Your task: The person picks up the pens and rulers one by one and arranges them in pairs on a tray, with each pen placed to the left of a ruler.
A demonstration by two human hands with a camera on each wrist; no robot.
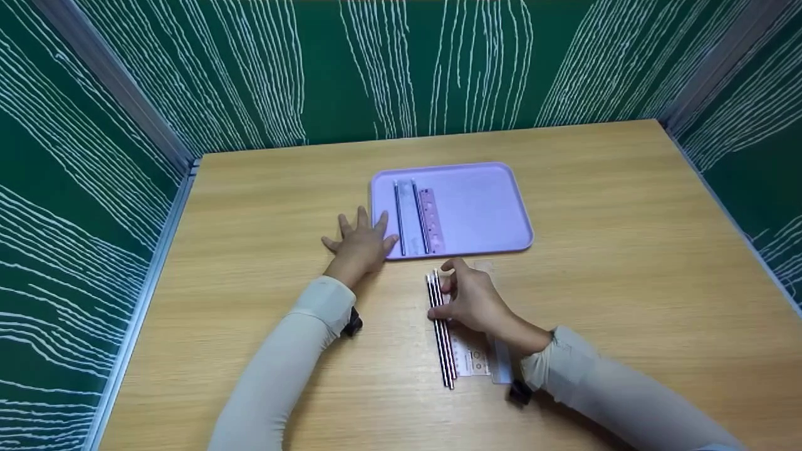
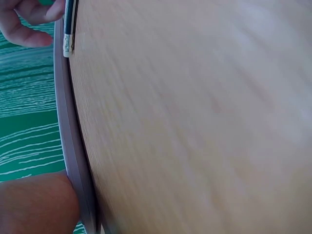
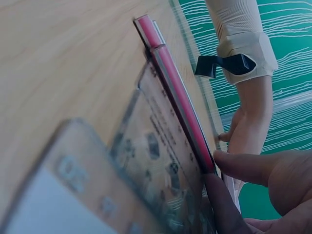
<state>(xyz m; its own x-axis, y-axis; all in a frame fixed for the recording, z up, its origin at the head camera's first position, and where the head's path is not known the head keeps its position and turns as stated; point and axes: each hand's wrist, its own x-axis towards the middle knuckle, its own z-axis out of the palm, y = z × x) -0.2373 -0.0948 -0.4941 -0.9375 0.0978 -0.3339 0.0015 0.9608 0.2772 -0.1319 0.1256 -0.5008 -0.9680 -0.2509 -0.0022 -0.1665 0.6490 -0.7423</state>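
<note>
Stencil ruler [image 1: 472,363] partly behind right hand [image 1: 474,300], sleeves [image 1: 274,376] cropped

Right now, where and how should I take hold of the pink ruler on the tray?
The pink ruler is probably best taken by the middle of its long right edge, coming from the right: it lies flat, the tray is bare on that side, and a pencil runs close along its left.

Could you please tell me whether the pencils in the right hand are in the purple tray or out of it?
Out: the head view shows the pencils, pinched by the right hand, wholly outside the purple tray.
</note>
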